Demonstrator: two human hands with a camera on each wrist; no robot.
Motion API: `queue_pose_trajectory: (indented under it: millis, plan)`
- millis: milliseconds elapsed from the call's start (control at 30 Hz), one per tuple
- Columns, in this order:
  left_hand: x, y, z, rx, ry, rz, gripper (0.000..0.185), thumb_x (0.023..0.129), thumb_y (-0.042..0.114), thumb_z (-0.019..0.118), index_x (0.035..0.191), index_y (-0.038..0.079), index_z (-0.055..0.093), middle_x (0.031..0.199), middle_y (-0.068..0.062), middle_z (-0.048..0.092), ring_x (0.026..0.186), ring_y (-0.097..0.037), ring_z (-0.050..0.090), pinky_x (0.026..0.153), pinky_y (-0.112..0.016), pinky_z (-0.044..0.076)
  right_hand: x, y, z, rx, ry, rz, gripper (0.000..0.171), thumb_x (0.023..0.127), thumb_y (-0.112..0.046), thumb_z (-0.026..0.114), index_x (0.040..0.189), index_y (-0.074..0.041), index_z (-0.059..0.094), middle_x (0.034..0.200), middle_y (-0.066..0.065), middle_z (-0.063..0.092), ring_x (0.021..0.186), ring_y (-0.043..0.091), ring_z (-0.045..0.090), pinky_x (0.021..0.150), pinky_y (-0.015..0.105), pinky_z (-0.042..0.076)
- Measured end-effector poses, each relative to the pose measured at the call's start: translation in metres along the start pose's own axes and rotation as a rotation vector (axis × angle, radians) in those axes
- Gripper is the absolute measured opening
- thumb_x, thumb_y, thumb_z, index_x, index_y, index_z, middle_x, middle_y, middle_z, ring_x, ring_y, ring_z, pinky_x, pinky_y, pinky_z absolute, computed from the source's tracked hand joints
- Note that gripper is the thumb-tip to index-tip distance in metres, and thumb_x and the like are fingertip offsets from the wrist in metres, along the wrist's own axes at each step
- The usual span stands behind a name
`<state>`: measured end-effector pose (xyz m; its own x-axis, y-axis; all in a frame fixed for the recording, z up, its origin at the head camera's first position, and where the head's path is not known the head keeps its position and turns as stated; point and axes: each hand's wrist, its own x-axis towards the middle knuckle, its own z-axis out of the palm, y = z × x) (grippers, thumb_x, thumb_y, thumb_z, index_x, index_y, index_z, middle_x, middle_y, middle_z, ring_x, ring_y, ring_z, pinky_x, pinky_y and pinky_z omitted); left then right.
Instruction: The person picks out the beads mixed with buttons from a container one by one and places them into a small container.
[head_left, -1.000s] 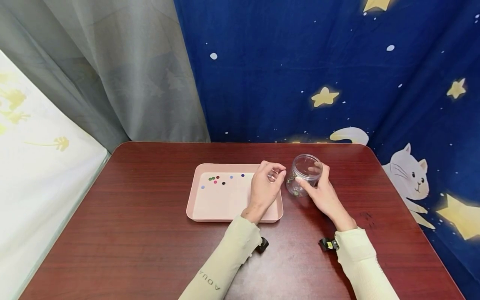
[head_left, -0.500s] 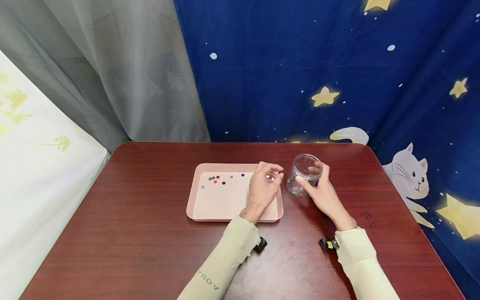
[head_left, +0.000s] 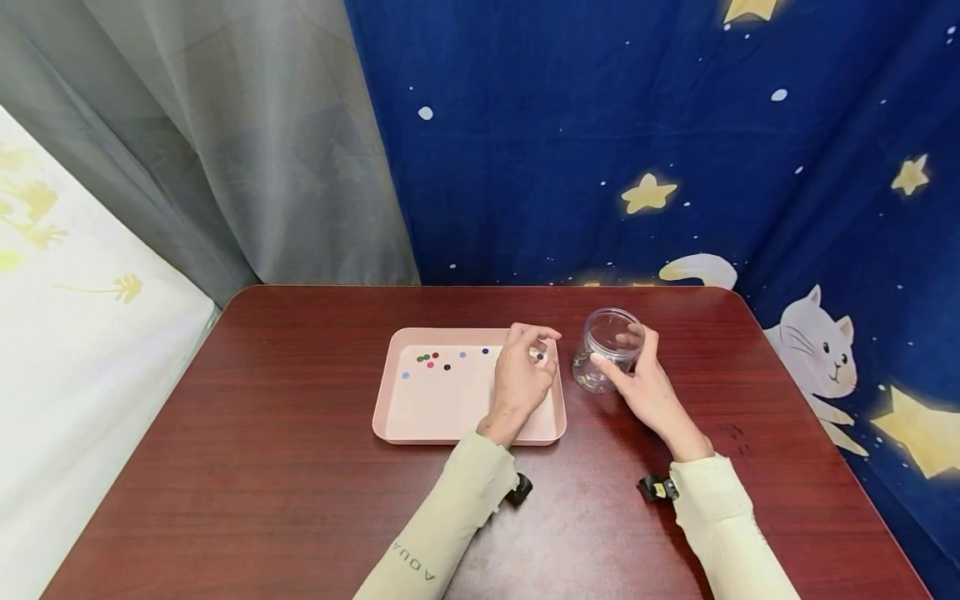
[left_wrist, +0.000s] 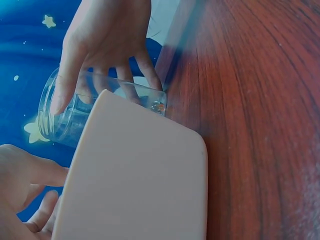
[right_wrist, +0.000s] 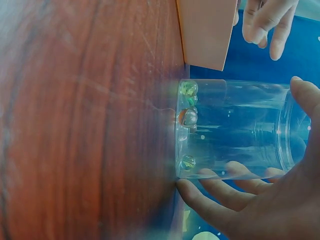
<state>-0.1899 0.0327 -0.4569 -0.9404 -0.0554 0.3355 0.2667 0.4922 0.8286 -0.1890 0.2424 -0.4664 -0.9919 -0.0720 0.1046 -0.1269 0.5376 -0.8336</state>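
Note:
My right hand [head_left: 651, 392] grips a clear jar [head_left: 611, 335] round its side, thumb in front and fingers behind. The lidless jar stands upright on the table, with several glass marbles [right_wrist: 189, 118] at its bottom, some green. My left hand [head_left: 521, 375] hovers over the right side of a pink tray [head_left: 442, 421], fingers loosely bent and nothing visible between them. A dark blue round piece [head_left: 540, 357] shows through the gap between thumb and fingers. Several small round pieces, including a black one [head_left: 447, 367] and a pink one [head_left: 431, 364], lie toward the tray's far left.
The tray and jar stand side by side on a dark red wooden table [head_left: 262, 467], the jar just right of the tray. Behind the table's far edge hang a grey curtain [head_left: 300, 167] and a blue star-patterned curtain [head_left: 525, 167]. White cloth [head_left: 90, 333] hangs at the left.
My left hand has drawn slightly left, away from the jar, and sits further over the tray. The right hand and jar have stayed in place.

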Motion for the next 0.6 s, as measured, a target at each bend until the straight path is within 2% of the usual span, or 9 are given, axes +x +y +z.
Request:
queue_pose_trajectory:
  millis: [100, 367, 600]
  plan:
    - [-0.0005, -0.0003, -0.0012, 0.025, -0.010, -0.012, 0.039, 0.079, -0.004, 0.079, 0.113, 0.017, 0.076, 0.111, -0.008, 0.065, 0.097, -0.029, 0.070, 0.077, -0.027, 0.053, 0.0002, 0.0000, -0.0004, 0.002, -0.005, 0.001, 0.084, 0.100, -0.035, 0.069, 0.156, -0.009, 0.013, 0.152, 0.026, 0.043, 0.139, 0.042, 0.048, 0.109, 0.057, 0.041]
    - [0.0001, -0.0024, -0.0025, 0.071, -0.046, -0.057, 0.047, 0.076, -0.005, 0.078, 0.118, 0.017, 0.075, 0.119, -0.008, 0.066, 0.109, -0.031, 0.068, 0.090, -0.042, 0.055, -0.0002, -0.0007, -0.0012, 0.000, -0.009, 0.004, 0.084, 0.100, -0.036, 0.069, 0.156, -0.009, 0.013, 0.152, 0.024, 0.043, 0.140, 0.041, 0.046, 0.111, 0.059, 0.040]
    - [0.0001, -0.0049, -0.0026, 0.127, -0.084, -0.101, 0.045, 0.079, 0.000, 0.079, 0.120, 0.016, 0.074, 0.127, -0.006, 0.066, 0.116, -0.027, 0.067, 0.097, -0.043, 0.055, -0.0006, -0.0015, -0.0013, 0.000, -0.008, 0.003, 0.083, 0.101, -0.035, 0.069, 0.155, -0.007, 0.013, 0.152, 0.024, 0.043, 0.140, 0.040, 0.046, 0.110, 0.057, 0.040]
